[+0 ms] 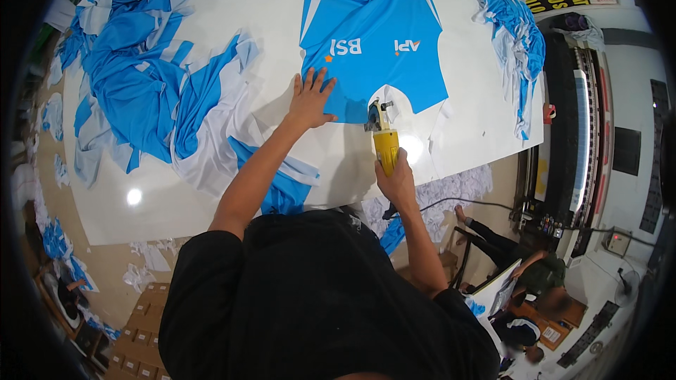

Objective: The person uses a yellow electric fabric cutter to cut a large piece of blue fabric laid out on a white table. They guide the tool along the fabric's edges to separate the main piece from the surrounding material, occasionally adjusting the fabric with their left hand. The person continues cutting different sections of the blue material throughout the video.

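A blue fabric panel [384, 21] with white side stripes and white lettering lies on the white table in front of me. My left hand [310, 98] rests flat on its near left corner, fingers spread. In my right hand [397, 186] is a yellow electric rotary cutter [386, 149], gripped round its body. The cutter's dark head sits at the panel's near edge, beside a curved notch where white shows. Whether the blade touches the cloth I cannot tell.
Crumpled blue and white cloth [144, 77] covers the table's left side. Another bundle [517, 35] lies at the right edge. A black cable [465, 200] runs off to the right. White scraps [458, 186] lie below the table. Beyond it are a large printer [581, 127] and other people.
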`<move>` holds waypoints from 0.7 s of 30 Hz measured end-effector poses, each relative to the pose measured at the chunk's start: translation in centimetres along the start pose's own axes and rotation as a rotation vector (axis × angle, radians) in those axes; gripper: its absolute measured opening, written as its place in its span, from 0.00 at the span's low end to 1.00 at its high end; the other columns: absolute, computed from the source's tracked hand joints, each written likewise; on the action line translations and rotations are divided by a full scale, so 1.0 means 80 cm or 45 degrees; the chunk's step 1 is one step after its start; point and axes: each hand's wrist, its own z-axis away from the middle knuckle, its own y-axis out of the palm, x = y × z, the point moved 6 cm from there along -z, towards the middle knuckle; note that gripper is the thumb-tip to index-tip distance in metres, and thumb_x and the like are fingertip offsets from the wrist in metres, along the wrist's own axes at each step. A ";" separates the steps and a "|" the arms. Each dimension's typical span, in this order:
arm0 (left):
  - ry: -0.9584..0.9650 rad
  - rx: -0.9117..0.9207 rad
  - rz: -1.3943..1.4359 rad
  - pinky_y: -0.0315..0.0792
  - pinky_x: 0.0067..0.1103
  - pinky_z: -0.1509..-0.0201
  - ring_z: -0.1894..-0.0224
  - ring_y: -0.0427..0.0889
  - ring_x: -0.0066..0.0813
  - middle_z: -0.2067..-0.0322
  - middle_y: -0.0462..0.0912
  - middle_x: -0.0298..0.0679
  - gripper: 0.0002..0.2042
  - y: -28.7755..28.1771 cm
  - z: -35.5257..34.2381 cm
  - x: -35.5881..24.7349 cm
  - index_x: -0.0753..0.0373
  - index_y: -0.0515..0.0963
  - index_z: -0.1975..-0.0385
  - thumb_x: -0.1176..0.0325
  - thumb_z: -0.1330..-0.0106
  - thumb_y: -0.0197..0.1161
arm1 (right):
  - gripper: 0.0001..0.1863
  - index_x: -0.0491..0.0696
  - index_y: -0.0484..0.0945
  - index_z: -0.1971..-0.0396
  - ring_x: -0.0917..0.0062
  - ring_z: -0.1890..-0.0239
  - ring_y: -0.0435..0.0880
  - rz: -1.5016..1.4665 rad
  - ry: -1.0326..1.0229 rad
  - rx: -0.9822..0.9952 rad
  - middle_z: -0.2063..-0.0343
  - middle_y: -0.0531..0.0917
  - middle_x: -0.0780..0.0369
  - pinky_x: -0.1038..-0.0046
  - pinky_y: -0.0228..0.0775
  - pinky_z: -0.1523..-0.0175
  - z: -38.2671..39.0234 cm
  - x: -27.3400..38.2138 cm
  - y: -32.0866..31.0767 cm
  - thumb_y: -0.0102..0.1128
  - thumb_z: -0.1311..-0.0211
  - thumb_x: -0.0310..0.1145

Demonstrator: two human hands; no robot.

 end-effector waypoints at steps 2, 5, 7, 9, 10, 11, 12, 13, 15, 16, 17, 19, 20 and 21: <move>-0.001 -0.008 0.004 0.30 0.55 0.18 0.17 0.35 0.55 0.18 0.41 0.44 0.54 -0.001 0.000 -0.001 0.47 0.55 0.20 0.40 0.46 0.77 | 0.28 0.38 0.62 0.47 0.35 0.55 0.82 -0.028 0.024 -0.018 0.58 0.82 0.34 0.46 0.76 0.51 -0.004 0.000 0.008 0.67 0.35 0.39; -0.003 -0.023 0.010 0.29 0.55 0.18 0.17 0.35 0.54 0.18 0.42 0.45 0.54 0.001 0.001 0.000 0.48 0.55 0.20 0.40 0.46 0.77 | 0.28 0.38 0.62 0.48 0.35 0.55 0.83 -0.051 0.083 -0.055 0.59 0.82 0.33 0.47 0.76 0.51 -0.009 0.011 0.014 0.66 0.36 0.38; 0.003 -0.030 0.026 0.29 0.55 0.18 0.17 0.36 0.54 0.18 0.43 0.45 0.54 -0.001 0.002 -0.001 0.48 0.56 0.20 0.41 0.46 0.77 | 0.28 0.39 0.62 0.48 0.35 0.57 0.84 -0.035 0.115 -0.083 0.61 0.83 0.33 0.47 0.77 0.53 -0.012 0.015 0.019 0.67 0.34 0.39; 0.008 -0.047 0.044 0.29 0.55 0.18 0.17 0.36 0.53 0.18 0.44 0.45 0.53 -0.001 0.003 0.001 0.48 0.56 0.21 0.41 0.46 0.77 | 0.28 0.39 0.61 0.47 0.35 0.59 0.84 -0.023 0.142 -0.109 0.62 0.83 0.33 0.47 0.77 0.54 -0.016 0.023 0.023 0.67 0.34 0.39; 0.009 -0.062 0.054 0.29 0.55 0.18 0.17 0.36 0.53 0.18 0.44 0.45 0.53 0.000 0.003 0.002 0.48 0.57 0.21 0.41 0.47 0.78 | 0.28 0.39 0.61 0.48 0.35 0.59 0.84 -0.018 0.153 -0.121 0.62 0.83 0.33 0.47 0.78 0.54 -0.018 0.028 0.024 0.67 0.34 0.40; 0.010 -0.076 0.064 0.29 0.55 0.18 0.17 0.36 0.53 0.18 0.44 0.45 0.53 0.001 0.004 0.003 0.48 0.57 0.21 0.42 0.47 0.78 | 0.28 0.39 0.61 0.48 0.35 0.60 0.85 -0.014 0.164 -0.132 0.62 0.83 0.33 0.47 0.78 0.55 -0.021 0.032 0.026 0.67 0.34 0.40; 0.016 -0.091 0.075 0.29 0.55 0.18 0.17 0.36 0.53 0.19 0.45 0.45 0.53 0.001 0.004 0.003 0.48 0.57 0.21 0.42 0.47 0.78 | 0.28 0.39 0.61 0.48 0.35 0.60 0.85 -0.014 0.165 -0.150 0.62 0.83 0.32 0.47 0.78 0.55 -0.023 0.033 0.028 0.66 0.34 0.40; 0.022 -0.106 0.085 0.29 0.55 0.18 0.17 0.36 0.53 0.19 0.45 0.45 0.53 0.002 0.004 0.002 0.48 0.58 0.21 0.42 0.47 0.78 | 0.28 0.38 0.61 0.48 0.35 0.60 0.85 -0.015 0.166 -0.167 0.63 0.83 0.32 0.47 0.78 0.56 -0.025 0.031 0.032 0.66 0.34 0.40; 0.027 -0.123 0.105 0.29 0.54 0.18 0.17 0.37 0.52 0.19 0.46 0.45 0.52 0.002 0.005 0.003 0.48 0.59 0.21 0.42 0.47 0.78 | 0.28 0.38 0.61 0.49 0.35 0.61 0.85 -0.004 0.181 -0.194 0.63 0.83 0.32 0.47 0.79 0.56 -0.030 0.035 0.035 0.66 0.34 0.40; 0.026 -0.125 0.114 0.29 0.54 0.18 0.17 0.37 0.52 0.19 0.46 0.45 0.52 0.001 0.005 0.003 0.48 0.59 0.22 0.43 0.47 0.78 | 0.28 0.37 0.61 0.50 0.35 0.61 0.85 0.007 0.195 -0.204 0.64 0.83 0.31 0.47 0.79 0.57 -0.032 0.039 0.036 0.66 0.34 0.40; 0.025 -0.128 0.123 0.29 0.54 0.18 0.17 0.37 0.52 0.19 0.46 0.45 0.52 0.001 0.005 0.003 0.48 0.59 0.22 0.43 0.47 0.78 | 0.28 0.37 0.61 0.50 0.35 0.61 0.85 0.018 0.209 -0.213 0.64 0.83 0.31 0.47 0.79 0.57 -0.034 0.042 0.037 0.66 0.34 0.40; 0.025 -0.145 0.136 0.29 0.54 0.18 0.17 0.37 0.51 0.19 0.47 0.44 0.52 0.003 0.005 0.004 0.48 0.60 0.22 0.43 0.47 0.78 | 0.28 0.37 0.61 0.49 0.34 0.61 0.84 0.019 0.232 -0.221 0.65 0.82 0.32 0.46 0.78 0.56 -0.039 0.045 0.039 0.65 0.34 0.40; 0.024 -0.154 0.142 0.29 0.54 0.18 0.17 0.37 0.51 0.19 0.47 0.44 0.52 0.004 0.005 0.004 0.48 0.60 0.22 0.43 0.47 0.78 | 0.28 0.37 0.61 0.49 0.34 0.61 0.84 0.020 0.242 -0.224 0.65 0.82 0.32 0.45 0.77 0.56 -0.042 0.046 0.040 0.65 0.34 0.40; 0.025 -0.156 0.146 0.28 0.53 0.18 0.17 0.37 0.51 0.19 0.47 0.44 0.52 0.004 0.005 0.004 0.48 0.60 0.22 0.43 0.47 0.78 | 0.28 0.37 0.61 0.49 0.35 0.61 0.84 0.013 0.252 -0.225 0.64 0.82 0.32 0.45 0.77 0.56 -0.045 0.045 0.041 0.65 0.34 0.40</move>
